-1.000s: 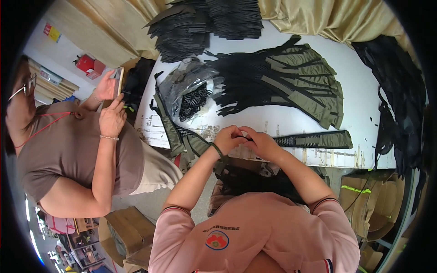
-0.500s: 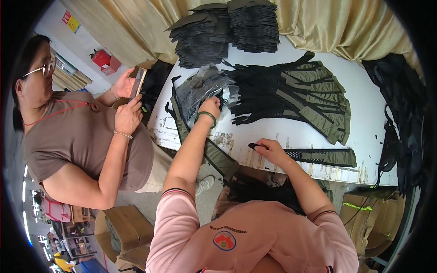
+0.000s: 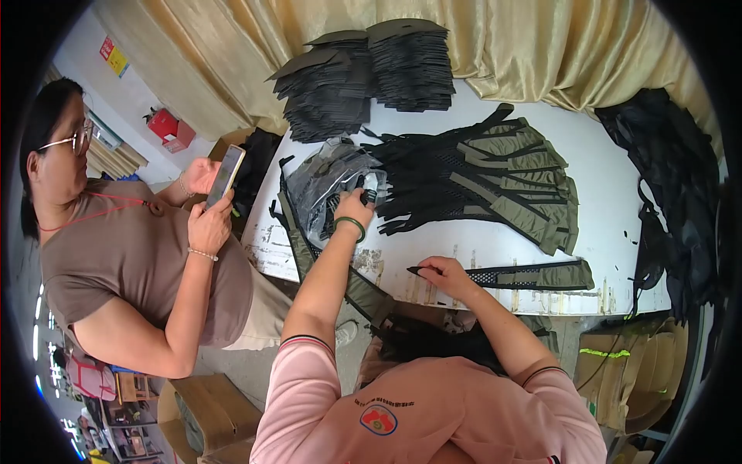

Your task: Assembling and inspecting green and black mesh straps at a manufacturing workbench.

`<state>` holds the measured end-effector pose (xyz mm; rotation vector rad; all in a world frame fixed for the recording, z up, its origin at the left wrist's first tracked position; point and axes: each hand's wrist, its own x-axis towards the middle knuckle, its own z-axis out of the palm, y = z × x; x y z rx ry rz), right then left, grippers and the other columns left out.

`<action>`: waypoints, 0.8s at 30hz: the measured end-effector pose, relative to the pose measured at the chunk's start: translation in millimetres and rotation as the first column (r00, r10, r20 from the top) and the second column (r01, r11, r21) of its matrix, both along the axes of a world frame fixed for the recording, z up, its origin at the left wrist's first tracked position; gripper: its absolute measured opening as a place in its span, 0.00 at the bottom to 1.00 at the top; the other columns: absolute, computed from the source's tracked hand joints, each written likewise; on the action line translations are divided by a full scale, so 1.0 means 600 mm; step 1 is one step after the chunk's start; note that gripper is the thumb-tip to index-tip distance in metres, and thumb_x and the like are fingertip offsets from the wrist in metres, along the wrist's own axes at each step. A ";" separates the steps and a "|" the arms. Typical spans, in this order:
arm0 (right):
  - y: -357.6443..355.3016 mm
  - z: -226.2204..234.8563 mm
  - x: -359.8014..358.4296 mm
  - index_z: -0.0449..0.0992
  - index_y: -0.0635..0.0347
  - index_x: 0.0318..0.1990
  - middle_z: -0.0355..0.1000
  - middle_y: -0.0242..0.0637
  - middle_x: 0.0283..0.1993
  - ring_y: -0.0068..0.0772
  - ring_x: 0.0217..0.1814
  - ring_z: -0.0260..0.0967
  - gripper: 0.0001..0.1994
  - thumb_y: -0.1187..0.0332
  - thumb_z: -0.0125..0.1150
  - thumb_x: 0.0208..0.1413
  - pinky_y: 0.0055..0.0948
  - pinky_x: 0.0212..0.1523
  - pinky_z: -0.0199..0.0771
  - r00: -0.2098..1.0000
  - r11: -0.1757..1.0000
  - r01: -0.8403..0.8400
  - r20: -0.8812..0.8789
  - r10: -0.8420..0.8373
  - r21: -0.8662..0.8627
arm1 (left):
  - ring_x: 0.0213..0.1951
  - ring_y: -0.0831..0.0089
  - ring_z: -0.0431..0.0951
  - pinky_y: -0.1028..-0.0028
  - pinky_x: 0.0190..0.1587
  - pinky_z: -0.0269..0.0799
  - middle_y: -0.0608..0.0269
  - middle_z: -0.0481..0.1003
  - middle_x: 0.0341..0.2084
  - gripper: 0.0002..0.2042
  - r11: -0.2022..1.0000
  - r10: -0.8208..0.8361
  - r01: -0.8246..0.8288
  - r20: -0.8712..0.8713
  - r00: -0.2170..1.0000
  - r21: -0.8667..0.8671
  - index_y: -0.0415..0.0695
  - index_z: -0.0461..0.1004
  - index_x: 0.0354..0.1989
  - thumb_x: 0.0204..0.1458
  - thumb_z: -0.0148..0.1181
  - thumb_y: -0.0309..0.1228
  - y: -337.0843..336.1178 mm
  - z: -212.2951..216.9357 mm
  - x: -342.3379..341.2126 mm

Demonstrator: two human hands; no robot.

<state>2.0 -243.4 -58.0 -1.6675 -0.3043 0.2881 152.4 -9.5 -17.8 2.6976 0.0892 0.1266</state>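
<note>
Strap (image 3: pixel 533 276) apparently in right hand (image 3: pixel 450 278)

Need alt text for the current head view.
Left hand is at a clear plastic bag of small black parts on a white table; right hand holds the black end of an olive-and-black strap. More straps lie fanned beyond; a co-worker holds a phone at left.

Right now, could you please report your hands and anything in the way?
Left hand at clear plastic bag of black pieces. Right hand pinching end of olive and black mesh strap. Person in brown at left, clear of hands.
</note>
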 end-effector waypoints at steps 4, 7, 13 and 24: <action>-0.003 -0.016 0.003 0.73 0.63 0.38 0.69 0.28 0.25 0.15 0.25 0.62 0.06 0.72 0.56 0.54 0.19 0.28 0.64 1.000 0.999 -0.014 -0.008 0.014 0.031 | 0.43 0.54 0.73 0.60 0.45 0.69 0.52 0.67 0.42 0.22 1.000 -0.010 0.007 0.126 0.992 0.023 0.52 0.69 0.51 0.43 0.61 0.34 -0.014 -0.006 -0.012; -0.003 -0.012 0.001 0.73 0.63 0.37 0.68 0.27 0.25 0.15 0.25 0.62 0.06 0.71 0.56 0.54 0.18 0.27 0.63 1.000 0.999 -0.009 -0.018 0.010 0.051 | 0.40 0.55 0.73 0.60 0.43 0.69 0.55 0.67 0.43 0.21 0.990 -0.121 0.099 0.239 0.963 0.102 0.54 0.71 0.49 0.43 0.62 0.33 -0.012 -0.026 -0.019; 0.002 0.005 -0.004 0.74 0.63 0.37 0.69 0.27 0.25 0.16 0.26 0.63 0.06 0.71 0.56 0.54 0.19 0.28 0.66 1.000 1.000 -0.006 0.018 0.006 0.019 | 0.36 0.60 0.74 0.64 0.37 0.69 0.58 0.72 0.31 0.06 0.988 -0.154 0.132 0.427 0.891 0.080 0.44 0.77 0.31 0.45 0.60 0.29 -0.006 -0.032 -0.017; -0.039 0.103 0.028 0.73 0.65 0.36 0.70 0.29 0.27 0.19 0.28 0.67 0.05 0.73 0.53 0.55 0.20 0.30 0.71 0.943 0.979 0.112 -0.330 -0.050 0.170 | 0.33 0.71 0.77 0.73 0.38 0.73 0.60 0.75 0.31 0.03 0.020 -0.462 0.016 0.005 0.887 -1.000 0.40 0.67 0.33 0.53 0.53 0.20 -0.053 0.044 -0.198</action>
